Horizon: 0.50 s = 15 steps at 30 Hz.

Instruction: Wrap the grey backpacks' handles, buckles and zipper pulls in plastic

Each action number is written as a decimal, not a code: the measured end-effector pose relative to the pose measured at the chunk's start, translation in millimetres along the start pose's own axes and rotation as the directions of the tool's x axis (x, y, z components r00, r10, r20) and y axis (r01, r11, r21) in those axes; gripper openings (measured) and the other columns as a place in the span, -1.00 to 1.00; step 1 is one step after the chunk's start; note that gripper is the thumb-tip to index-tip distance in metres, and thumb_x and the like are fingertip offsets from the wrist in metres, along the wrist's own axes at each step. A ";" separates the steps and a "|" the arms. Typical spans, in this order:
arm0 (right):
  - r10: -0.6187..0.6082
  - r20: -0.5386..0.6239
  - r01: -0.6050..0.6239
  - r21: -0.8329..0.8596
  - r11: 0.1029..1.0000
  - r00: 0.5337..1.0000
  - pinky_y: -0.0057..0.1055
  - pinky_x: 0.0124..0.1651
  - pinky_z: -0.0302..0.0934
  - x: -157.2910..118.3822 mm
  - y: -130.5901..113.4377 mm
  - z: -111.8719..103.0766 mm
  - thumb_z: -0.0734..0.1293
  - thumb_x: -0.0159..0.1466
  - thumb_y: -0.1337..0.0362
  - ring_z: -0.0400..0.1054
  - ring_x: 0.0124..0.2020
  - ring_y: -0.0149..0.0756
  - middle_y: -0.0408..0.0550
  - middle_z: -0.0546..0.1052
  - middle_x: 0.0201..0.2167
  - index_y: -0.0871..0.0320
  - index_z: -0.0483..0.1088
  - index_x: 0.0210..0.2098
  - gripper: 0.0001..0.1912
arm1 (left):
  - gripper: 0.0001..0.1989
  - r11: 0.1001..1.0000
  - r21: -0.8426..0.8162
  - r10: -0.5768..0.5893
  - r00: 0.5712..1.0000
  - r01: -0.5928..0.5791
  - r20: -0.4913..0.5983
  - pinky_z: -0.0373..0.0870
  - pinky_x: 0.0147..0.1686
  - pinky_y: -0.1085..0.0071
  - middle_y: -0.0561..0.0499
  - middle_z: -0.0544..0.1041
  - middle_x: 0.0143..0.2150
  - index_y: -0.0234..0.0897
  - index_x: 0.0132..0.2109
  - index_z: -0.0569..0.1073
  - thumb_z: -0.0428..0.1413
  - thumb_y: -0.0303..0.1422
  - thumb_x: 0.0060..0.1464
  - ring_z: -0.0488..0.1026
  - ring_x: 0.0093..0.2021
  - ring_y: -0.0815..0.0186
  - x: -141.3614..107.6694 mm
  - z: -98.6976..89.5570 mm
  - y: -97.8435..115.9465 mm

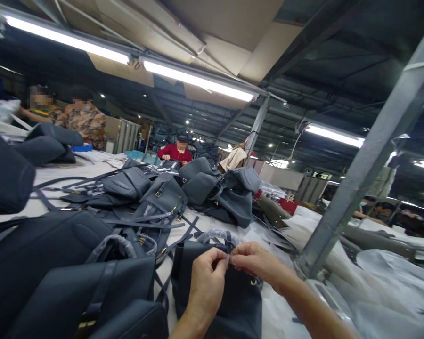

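A dark navy leather bag (245, 301) stands upright in front of me, its top handle (212, 234) wrapped in clear plastic film. My left hand (208, 278) pinches a narrow strap (228, 241) at the bag's upper front, thumb against forefinger. From the other side, the fingertips of my right hand (254, 261) are closed on the same strap, almost touching the left ones. A small pale strip shows between the two hands; whether it is film or the strap's end I cannot tell. Below my right hand a small gold fitting (254, 282) sits on the bag.
More dark bags (67, 292) crowd the left, and others are piled (215, 188) farther back on the pale table (74, 172). A slanted metal post (367, 155) rises at right beside white sheets (385, 282). A person in red (176, 153) works opposite; two people stand far left.
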State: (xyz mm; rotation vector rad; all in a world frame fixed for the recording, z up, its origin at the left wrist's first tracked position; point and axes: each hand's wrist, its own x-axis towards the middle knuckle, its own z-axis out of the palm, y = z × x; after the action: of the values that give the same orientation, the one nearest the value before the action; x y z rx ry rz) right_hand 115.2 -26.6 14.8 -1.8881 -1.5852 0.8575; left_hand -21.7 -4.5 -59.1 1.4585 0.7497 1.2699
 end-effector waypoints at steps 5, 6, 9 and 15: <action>-0.034 -0.057 0.038 0.073 0.997 0.998 -0.52 -0.62 -0.20 5.2 8.5 9.3 0.30 0.00 0.23 -0.02 -0.71 -0.53 -0.29 0.30 -0.72 0.17 0.38 -0.49 -0.87 | -0.85 0.991 -0.115 -0.061 0.998 0.064 0.028 0.16 -0.51 0.52 0.10 0.37 -0.54 -0.29 -0.42 0.46 0.05 -0.34 0.02 0.26 -0.52 0.40 2.2 0.9 -6.2; -0.039 -0.073 0.045 0.083 0.996 0.997 -0.52 -0.63 -0.20 6.6 11.1 10.6 0.32 0.00 0.22 -0.01 -0.72 -0.52 -0.30 0.32 -0.72 0.17 0.39 -0.43 -0.84 | -0.86 0.985 -0.149 -0.079 0.996 0.083 0.034 0.16 -0.53 0.52 0.11 0.35 -0.55 -0.29 -0.42 0.45 0.06 -0.33 0.01 0.25 -0.54 0.41 3.0 1.5 -7.7; -0.078 -0.155 0.095 0.103 0.990 0.985 -0.53 -0.61 -0.16 10.9 19.8 12.4 0.37 0.00 0.19 0.06 -0.71 -0.49 -0.31 0.33 -0.75 0.16 0.38 -0.40 -0.79 | -0.89 0.972 -0.212 -0.096 0.995 0.102 0.037 0.18 -0.53 0.53 0.13 0.34 -0.56 -0.29 -0.38 0.42 0.09 -0.33 -0.02 0.26 -0.56 0.43 4.2 3.1 -9.6; -0.099 -0.152 0.134 0.241 0.961 0.983 -0.52 -0.62 -0.21 8.7 21.2 13.5 0.35 -0.01 0.12 0.01 -0.71 -0.54 -0.31 0.26 -0.75 0.16 0.31 -0.57 -0.76 | -0.78 0.976 -0.195 -0.107 0.992 0.093 -0.061 0.21 -0.53 0.56 0.24 0.29 -0.62 -0.22 -0.29 0.29 0.19 -0.34 -0.06 0.28 -0.61 0.44 1.2 7.1 -11.9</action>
State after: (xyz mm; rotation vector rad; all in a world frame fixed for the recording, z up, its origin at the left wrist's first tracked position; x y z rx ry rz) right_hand 119.8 -21.8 -10.9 -1.6235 -1.4167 0.8152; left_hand -12.8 -2.0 -69.5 1.2112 0.7171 1.2850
